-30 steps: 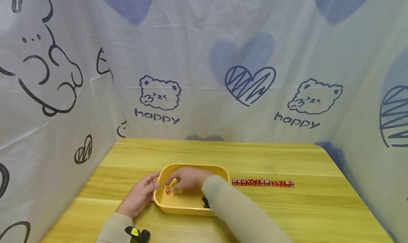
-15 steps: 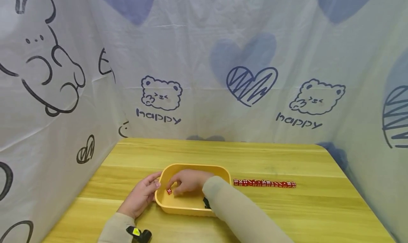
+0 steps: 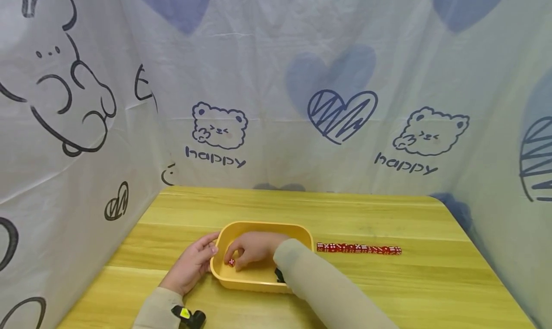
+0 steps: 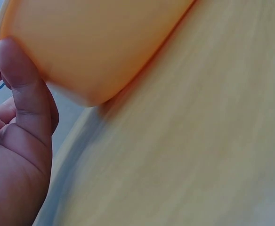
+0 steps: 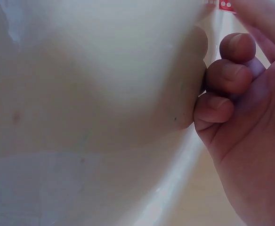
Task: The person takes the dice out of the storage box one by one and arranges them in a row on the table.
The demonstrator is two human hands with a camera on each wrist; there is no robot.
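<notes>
A yellow plastic bin [image 3: 254, 286] stands on the table, and my left hand [image 3: 189, 264] holds its left end. In the left wrist view the thumb [image 4: 27, 80] lies against the bin's outer wall [image 4: 95, 52], with other fingers partly hidden behind. My right hand [image 3: 254, 247] reaches inside the bin. Between its index finger and thumb, close to the bin floor, sits a red die [image 3: 231, 262] with white dots. In the right wrist view the die [image 5: 226, 5] shows only at the top edge, and the other fingers [image 5: 229, 75] are curled.
A straight row of red dice [image 3: 359, 248] extends right from the bin's right end on the wood-grain table [image 3: 409, 290]. Printed curtains [image 3: 276, 127] stand behind the table and at both sides. A black wrist device [image 3: 189, 317] sits on the left sleeve.
The right index finger and thumb have closed in on the die, which has shifted slightly toward the thumb. My left hand stays at the bin's end. The head view has drifted a little.
</notes>
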